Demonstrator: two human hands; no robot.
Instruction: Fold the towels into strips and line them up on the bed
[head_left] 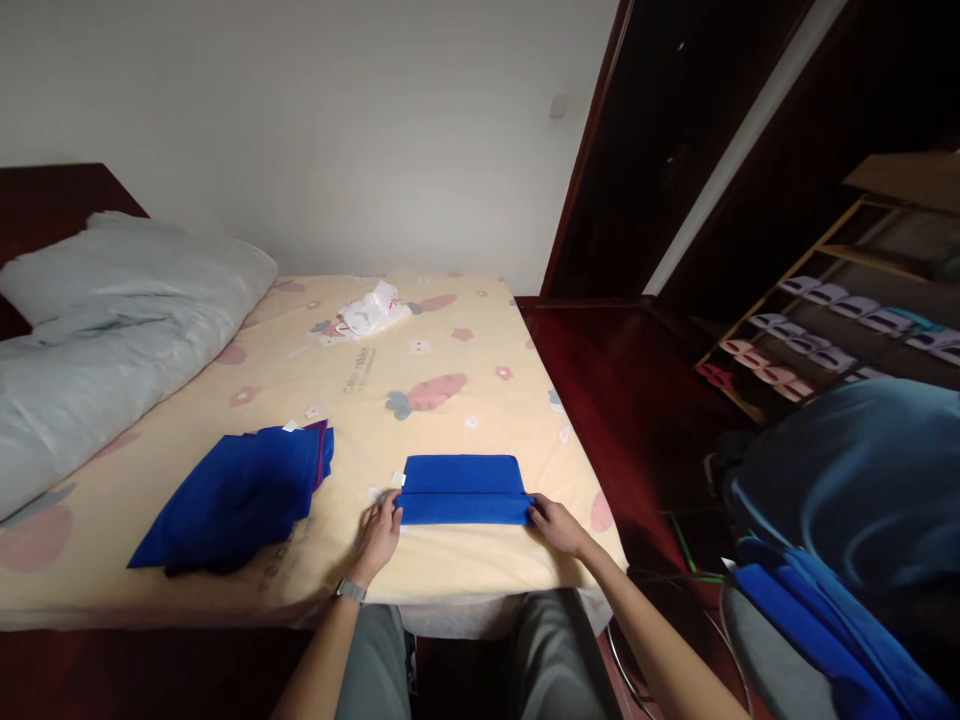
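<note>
Far left on my feed, a rumpled grey quilt (pixel 127 310) lies across the bed sheet (pixel 487 420). Near the front edge I have a loose pile of blue cloth (pixel 240 490), with a purple edge (pixel 322 457) showing and a white label (pixel 290 427) on top; I can't read anything on it. Farther back, grey lettering (pixel 358 370) on the sheet gives me the word "rabbit", after a word starting with C that is too blurred to read; the smaller line beside it is illegible. Next comes a crumpled white plastic bag (pixel 373 310) with red print I can't make out.

My left hand (pixel 381 535), a watch (pixel 350 590) on its wrist, pinches the left end of a folded blue cloth (pixel 461 490) lying flat near the bed's front edge. A small white tag (pixel 399 480) sticks out just above those fingers, too small to read. My right hand (pixel 556 525) has the cloth's right end closed between thumb and fingers.

Beyond the bed to the right, slippers (pixel 825 295) line a shoe rack (pixel 874 263), and more blue cloth (pixel 814 630) lies on a grey seat (pixel 772 640).
</note>
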